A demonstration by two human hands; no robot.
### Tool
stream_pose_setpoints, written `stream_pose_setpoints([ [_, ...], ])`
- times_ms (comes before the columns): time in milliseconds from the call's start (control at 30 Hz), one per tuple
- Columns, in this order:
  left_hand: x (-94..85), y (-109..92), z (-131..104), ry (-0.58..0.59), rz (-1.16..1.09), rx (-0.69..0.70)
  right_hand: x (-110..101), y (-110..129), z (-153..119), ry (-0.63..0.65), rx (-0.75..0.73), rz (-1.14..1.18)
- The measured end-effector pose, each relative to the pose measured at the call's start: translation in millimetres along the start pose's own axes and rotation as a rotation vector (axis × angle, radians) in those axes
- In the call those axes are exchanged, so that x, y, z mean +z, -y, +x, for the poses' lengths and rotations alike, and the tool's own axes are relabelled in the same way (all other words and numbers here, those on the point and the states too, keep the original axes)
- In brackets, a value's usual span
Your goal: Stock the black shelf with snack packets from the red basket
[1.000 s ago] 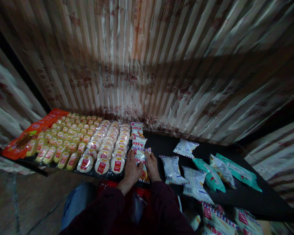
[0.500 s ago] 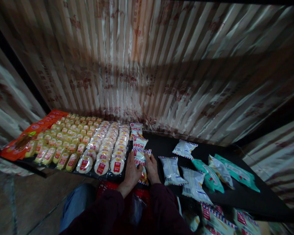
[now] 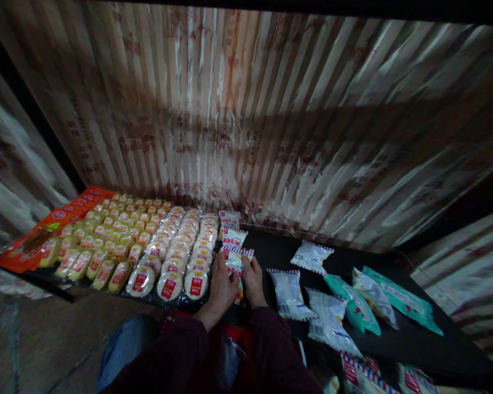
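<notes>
Between my two hands is a snack bag [image 3: 235, 259] with a red-and-blue striped edge and red lettering. My left hand [image 3: 221, 287] grips its left side, thumb across the front. On the right side my right hand [image 3: 254, 282] has its fingers closed along the bag's edge. Two matching bags lie behind it in a column, the nearer snack bag [image 3: 233, 237] partly overlapped by the held one. Just left of my left hand run rows of round packaged cakes [image 3: 196, 283]. The lower part of the held bag is partly covered by my hands.
Yellow wrapped cakes [image 3: 105, 273] and orange packets [image 3: 61, 219] fill the left of the black shelf [image 3: 427, 350]. To the right lie white bags [image 3: 290, 294] and teal packets [image 3: 353, 303]. More striped bags [image 3: 361, 377] sit below the front edge. Striped sheeting [image 3: 246, 120] hangs behind.
The held bag and both hands have shifted slightly back toward the bag behind. The view has tilted up a little. Both hands keep hold of the bag.
</notes>
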State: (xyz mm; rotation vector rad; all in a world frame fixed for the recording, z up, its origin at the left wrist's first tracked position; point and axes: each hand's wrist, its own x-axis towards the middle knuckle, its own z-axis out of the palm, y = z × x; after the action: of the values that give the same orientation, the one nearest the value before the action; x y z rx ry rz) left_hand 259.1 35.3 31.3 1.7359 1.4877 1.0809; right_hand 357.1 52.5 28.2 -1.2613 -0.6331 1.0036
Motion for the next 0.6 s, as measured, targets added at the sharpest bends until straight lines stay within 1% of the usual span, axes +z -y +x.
stream_pose_setpoints([
  [167,4.9,2.8,10.2,-0.029,0.031,0.011,5.0,-1.2,10.1,-0.007,-0.022,-0.016],
  [300,8.0,6.2,15.7,-0.021,0.046,0.010,9.2,0.7,13.6,0.002,-0.018,-0.005],
  [600,12.4,10.0,20.3,-0.017,0.094,0.041,10.0,-2.1,19.1,-0.018,-0.042,-0.041],
])
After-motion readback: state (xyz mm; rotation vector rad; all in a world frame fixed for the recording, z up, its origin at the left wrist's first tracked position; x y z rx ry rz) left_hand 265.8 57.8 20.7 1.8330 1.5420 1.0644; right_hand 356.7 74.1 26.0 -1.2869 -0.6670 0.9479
